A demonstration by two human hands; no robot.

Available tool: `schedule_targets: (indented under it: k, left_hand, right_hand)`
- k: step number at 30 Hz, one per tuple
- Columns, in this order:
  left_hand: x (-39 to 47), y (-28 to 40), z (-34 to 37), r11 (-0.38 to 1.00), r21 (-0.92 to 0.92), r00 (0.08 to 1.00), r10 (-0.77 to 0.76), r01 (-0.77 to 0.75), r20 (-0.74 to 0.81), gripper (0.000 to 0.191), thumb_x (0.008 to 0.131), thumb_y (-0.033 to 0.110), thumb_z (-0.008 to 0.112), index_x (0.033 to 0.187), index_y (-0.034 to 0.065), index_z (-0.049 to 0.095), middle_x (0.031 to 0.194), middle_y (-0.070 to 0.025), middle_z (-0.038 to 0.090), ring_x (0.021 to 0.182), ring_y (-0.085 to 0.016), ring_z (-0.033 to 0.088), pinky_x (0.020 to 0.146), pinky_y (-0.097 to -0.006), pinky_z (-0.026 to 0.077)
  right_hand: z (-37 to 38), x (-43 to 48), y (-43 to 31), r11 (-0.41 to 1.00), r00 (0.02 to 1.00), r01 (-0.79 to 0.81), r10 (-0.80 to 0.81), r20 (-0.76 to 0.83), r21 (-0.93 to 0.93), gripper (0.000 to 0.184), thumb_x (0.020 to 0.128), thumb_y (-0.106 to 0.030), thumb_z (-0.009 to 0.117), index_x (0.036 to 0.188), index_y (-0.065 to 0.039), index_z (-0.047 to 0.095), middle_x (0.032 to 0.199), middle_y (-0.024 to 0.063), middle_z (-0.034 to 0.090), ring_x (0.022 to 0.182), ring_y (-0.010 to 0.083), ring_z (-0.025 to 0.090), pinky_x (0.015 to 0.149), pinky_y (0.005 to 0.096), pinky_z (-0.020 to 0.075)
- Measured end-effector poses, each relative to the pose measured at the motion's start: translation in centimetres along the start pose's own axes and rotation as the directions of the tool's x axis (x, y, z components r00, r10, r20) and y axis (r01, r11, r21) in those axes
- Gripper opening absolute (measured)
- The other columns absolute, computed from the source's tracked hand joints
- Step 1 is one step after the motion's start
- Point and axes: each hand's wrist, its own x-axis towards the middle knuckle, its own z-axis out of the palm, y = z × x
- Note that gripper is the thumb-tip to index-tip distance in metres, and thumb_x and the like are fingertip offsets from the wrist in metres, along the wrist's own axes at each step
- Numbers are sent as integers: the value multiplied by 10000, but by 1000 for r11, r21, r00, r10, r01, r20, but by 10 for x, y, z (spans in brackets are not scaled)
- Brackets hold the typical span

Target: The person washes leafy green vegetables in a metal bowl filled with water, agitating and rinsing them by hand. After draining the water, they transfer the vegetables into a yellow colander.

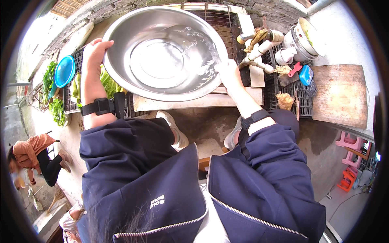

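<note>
A wide stainless steel basin (173,96) is held between my two hands, tilted so that its inside faces me. My left hand (96,51) grips the rim on the left, thumb over the edge. On the right side, my right hand (228,72) holds the lower part of the rim; its fingers are partly hidden. Clear water (194,41) ripples along the basin's right inner wall. Beneath the basin lies the pale edge (194,102) of a sink with a metal rack (217,18) over it.
Pipes with a tap (255,54) stand right of the sink. Beyond are stacked pots (299,45), a blue soap box (306,75) and a wooden cutting board (339,95). Leafy greens (109,82) and a blue plastic basket (64,71) sit at left. Another person (36,155) bends over farther left.
</note>
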Motion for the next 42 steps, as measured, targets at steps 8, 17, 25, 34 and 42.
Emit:
schedule_targets:
  k: [8,17,25,34,42]
  left_hand:
    - [-7,51,13,890,-455,978,71,26,195,298,908,287,610,1055,28,632,844,-12,658,609,-33,555,442,-154,389]
    - [-83,136,58,738,-597,877,466,-315,113,441,910,142,603,1300,-44,520,1161,-171,636,846,-177,640,576,-220,504]
    - [-135,168,84,598,-672,763,642,-436,76,493,901,104,600,1334,-85,460,1266,-242,565,1062,-306,635,697,-320,586]
    - [-125,157,75,542,-561,750,615,-626,-242,250,859,74,643,1076,-49,636,981,-164,667,833,-199,663,695,-290,568]
    - [-68,94,35,968,-163,981,189,-192,-34,953,744,785,562,1264,-14,547,1164,-213,598,1026,-278,608,872,-401,471]
  right_hand:
    - [3,-4,-1,844,957,-289,248,150,452,138,797,-35,603,897,60,590,764,88,602,659,181,596,621,312,500]
    - [30,-10,-14,480,839,-538,229,493,693,206,910,-20,442,971,121,578,1024,261,645,922,380,673,793,395,612]
    - [42,-15,-15,371,798,-594,160,581,714,252,909,-63,518,1067,124,578,1022,257,651,947,379,671,729,307,626]
    - [38,-19,-20,302,750,-661,258,609,687,238,872,-47,587,1051,109,585,954,222,652,916,325,681,717,299,633]
    - [5,-26,-46,702,927,-364,214,307,612,83,857,7,531,911,67,551,943,171,615,839,256,670,761,363,608]
